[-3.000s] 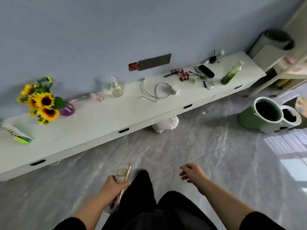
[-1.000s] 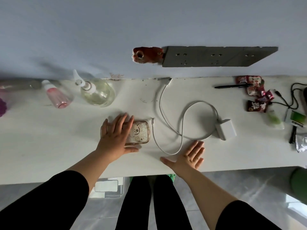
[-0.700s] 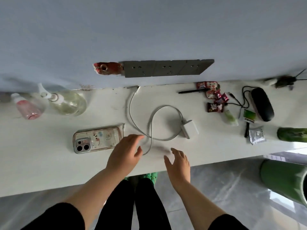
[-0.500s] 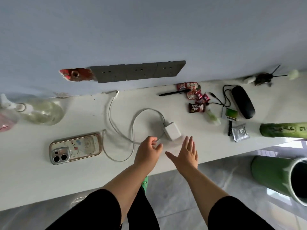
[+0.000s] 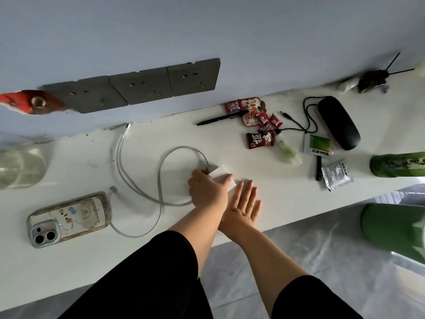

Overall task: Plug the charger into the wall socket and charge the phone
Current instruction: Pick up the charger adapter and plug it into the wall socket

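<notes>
The white charger [image 5: 222, 176] lies on the white desk [image 5: 69, 268], near its front edge, and my left hand [image 5: 208, 189] is down over it, fingers curled around its near end, thumb on the left side; most of the block is covered, only its far corner shows. My right hand [image 5: 245, 207] lies flat and spread on the desk just beside it, palm down, holding nothing, its wrist tucked under the left forearm. The white cable [image 5: 161, 180] runs from the charger in a loop, then sweeps toward the wall and back to the phone [image 5: 69, 218], which lies camera side up in a clear patterned case at the left of the desk; I cannot tell whether the plug is seated in it. On the wall above, a grey socket strip [image 5: 138, 87] of three plates stands free of plugs. To the right sit red snack packets [image 5: 257, 118], a black pen [image 5: 220, 118] and a black case [image 5: 338, 122].
</notes>
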The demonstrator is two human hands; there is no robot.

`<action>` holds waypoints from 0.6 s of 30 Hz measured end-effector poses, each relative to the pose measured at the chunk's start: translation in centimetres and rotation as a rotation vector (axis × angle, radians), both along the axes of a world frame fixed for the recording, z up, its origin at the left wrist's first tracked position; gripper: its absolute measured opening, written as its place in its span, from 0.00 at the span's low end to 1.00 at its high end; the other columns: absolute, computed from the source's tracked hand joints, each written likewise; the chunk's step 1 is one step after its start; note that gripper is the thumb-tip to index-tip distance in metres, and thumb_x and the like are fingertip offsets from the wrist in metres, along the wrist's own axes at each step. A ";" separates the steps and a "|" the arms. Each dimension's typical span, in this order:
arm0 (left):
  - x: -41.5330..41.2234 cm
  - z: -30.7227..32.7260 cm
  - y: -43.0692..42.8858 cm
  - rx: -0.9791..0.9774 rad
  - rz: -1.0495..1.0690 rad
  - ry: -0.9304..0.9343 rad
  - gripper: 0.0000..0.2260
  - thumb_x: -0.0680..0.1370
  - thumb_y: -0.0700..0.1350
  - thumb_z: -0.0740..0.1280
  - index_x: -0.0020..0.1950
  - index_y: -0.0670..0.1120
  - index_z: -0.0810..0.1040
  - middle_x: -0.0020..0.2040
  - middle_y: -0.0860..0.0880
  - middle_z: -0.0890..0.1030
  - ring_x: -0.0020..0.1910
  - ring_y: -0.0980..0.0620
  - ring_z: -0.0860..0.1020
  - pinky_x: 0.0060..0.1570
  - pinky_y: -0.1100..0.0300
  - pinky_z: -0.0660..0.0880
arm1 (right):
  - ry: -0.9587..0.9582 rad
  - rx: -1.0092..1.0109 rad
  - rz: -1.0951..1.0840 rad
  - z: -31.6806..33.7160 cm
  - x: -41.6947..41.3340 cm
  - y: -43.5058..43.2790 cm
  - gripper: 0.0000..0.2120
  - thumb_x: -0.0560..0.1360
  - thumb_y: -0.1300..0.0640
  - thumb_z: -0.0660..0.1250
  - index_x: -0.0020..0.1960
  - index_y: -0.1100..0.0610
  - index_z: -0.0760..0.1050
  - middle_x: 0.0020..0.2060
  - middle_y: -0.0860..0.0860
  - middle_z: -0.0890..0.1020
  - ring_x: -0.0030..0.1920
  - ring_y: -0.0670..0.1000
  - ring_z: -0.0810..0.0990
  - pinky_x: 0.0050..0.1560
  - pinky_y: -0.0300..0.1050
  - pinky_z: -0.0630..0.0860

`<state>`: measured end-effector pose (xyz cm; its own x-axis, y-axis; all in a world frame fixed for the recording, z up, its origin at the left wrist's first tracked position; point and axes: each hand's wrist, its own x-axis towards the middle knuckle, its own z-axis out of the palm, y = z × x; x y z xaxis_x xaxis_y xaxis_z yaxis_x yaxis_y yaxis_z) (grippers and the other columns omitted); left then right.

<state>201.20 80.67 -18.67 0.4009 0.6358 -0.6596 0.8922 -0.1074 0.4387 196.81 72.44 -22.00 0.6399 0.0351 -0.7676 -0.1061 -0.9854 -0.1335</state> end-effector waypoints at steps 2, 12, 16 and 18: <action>-0.6 0.0 0.1 -0.004 0.042 -0.087 0.29 0.66 0.55 0.76 0.59 0.42 0.70 0.58 0.40 0.76 0.56 0.38 0.77 0.56 0.48 0.74 | 0.005 0.000 -0.011 0.1 0.0 0.0 0.65 0.50 0.22 0.55 0.62 0.49 0.11 0.61 0.48 0.12 0.62 0.49 0.12 0.54 0.47 0.09; -3.7 3.2 4.6 -0.334 0.236 -0.251 0.09 0.71 0.47 0.70 0.46 0.43 0.77 0.42 0.46 0.81 0.44 0.47 0.80 0.41 0.54 0.80 | 0.039 -0.014 0.011 2.7 0.3 0.6 0.69 0.56 0.21 0.63 0.63 0.54 0.13 0.67 0.55 0.18 0.68 0.56 0.19 0.71 0.57 0.27; -4.8 5.6 8.4 -0.489 0.359 -0.342 0.12 0.74 0.45 0.68 0.54 0.39 0.77 0.48 0.41 0.80 0.46 0.48 0.81 0.36 0.58 0.81 | -0.055 -0.016 0.276 4.7 0.4 3.3 0.64 0.61 0.24 0.62 0.66 0.53 0.17 0.69 0.54 0.22 0.71 0.54 0.22 0.72 0.61 0.29; -5.0 6.8 10.4 -0.507 0.333 -0.362 0.13 0.76 0.45 0.66 0.58 0.40 0.74 0.48 0.43 0.79 0.45 0.49 0.79 0.39 0.57 0.79 | -0.067 0.042 0.386 5.3 0.4 5.6 0.62 0.63 0.25 0.61 0.68 0.52 0.18 0.69 0.52 0.22 0.70 0.52 0.22 0.72 0.60 0.29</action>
<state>196.22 91.04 -11.83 0.4883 0.4123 -0.7692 0.6309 0.4422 0.6375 197.18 78.07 -16.70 0.6222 0.3133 -0.7174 0.2814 -0.9447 -0.1685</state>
